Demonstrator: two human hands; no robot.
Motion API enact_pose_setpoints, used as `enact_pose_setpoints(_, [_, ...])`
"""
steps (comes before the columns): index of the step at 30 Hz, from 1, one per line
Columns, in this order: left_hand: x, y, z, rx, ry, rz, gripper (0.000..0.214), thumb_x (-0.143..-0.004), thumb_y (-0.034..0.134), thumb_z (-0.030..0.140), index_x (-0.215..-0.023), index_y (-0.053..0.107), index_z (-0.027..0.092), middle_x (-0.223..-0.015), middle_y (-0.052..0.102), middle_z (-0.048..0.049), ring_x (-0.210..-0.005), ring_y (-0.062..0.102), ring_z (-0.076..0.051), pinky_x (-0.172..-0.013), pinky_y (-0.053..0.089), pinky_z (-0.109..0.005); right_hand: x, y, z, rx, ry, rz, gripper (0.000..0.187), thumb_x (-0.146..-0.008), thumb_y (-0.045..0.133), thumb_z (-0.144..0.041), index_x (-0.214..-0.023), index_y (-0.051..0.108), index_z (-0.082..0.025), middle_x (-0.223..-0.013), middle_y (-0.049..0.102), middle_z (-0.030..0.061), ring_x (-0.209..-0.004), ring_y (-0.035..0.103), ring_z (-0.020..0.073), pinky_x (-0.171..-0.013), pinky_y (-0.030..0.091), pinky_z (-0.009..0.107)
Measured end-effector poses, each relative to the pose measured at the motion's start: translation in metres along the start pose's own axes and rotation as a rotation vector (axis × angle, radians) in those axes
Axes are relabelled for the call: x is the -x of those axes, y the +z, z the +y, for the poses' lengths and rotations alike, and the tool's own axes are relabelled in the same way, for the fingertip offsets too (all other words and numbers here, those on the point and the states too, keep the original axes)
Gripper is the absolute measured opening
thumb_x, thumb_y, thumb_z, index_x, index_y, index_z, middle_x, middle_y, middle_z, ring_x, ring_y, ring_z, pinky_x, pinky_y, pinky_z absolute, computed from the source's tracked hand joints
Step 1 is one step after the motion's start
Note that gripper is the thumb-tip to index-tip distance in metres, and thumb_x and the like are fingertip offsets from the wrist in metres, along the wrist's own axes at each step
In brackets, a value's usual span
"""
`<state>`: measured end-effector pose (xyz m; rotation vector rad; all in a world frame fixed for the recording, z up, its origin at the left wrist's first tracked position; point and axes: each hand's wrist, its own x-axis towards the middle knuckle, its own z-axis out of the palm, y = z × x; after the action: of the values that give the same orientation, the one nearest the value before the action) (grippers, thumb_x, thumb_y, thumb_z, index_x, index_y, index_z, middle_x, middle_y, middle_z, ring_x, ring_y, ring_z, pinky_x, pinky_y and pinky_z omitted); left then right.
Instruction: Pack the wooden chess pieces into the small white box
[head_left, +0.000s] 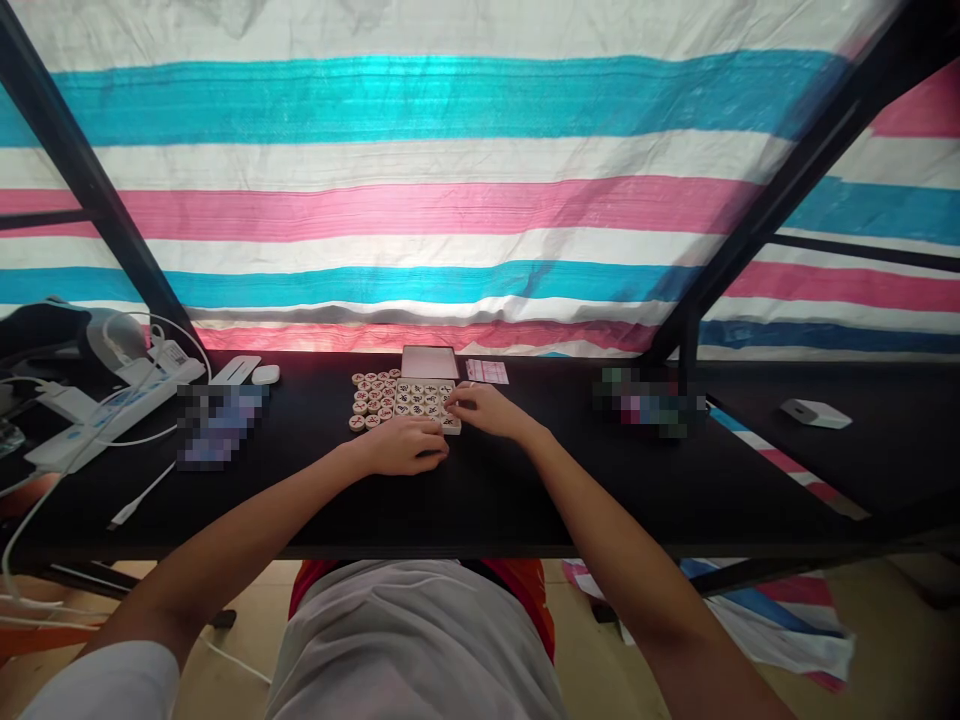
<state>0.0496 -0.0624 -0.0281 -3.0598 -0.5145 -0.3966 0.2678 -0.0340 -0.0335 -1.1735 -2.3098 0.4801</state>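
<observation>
While daylight glows through the striped tarp [420, 215], both hands are busy at the box [453, 431], which sits open at the middle of the desk [517, 510]! Its lid [429, 362] stands raised at the far side, and inside, rows of black-marked pieces [418, 409] lie packed face up. Over on the left, just beside the box, it's the red-marked pieces [373, 395], lined up in rows of their own on the desk!

Here's the left hand [405, 446], bent across the near side of the box and covering part of it; whether that grip pinches anything, I cannot tell. And the right hand [491, 410] comes in from the other side, fingertips at the box's right edge, fingers curled; a piece in that grip? Cannot tell from here!

Beyond the right hand, near the lid, lies a red-and-white card [487, 372]. Far left, a power strip [142, 405] trails white cables, with a small white case [265, 375] nearer the box. Well off to the right, a white block [816, 414] rests past a striped strip [784, 458]
</observation>
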Motion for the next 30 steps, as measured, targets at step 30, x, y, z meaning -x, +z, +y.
enact_pose_setpoints(30, [0.074, -0.009, -0.142, -0.108, -0.93, -0.019, 0.03, -0.085, 0.044, 0.028, -0.107, 0.063, 0.019, -0.109, 0.061, -0.009, -0.102, 0.055, -0.023, -0.085, 0.045, -0.029, 0.002, -0.005, 0.012, 0.006, 0.194, -0.054, 0.028, -0.088, 0.053, -0.033, -0.109, 0.062, -0.019, -0.095, 0.069, 0.007, -0.087, 0.062, 0.0184, -0.079, 0.047, 0.029])
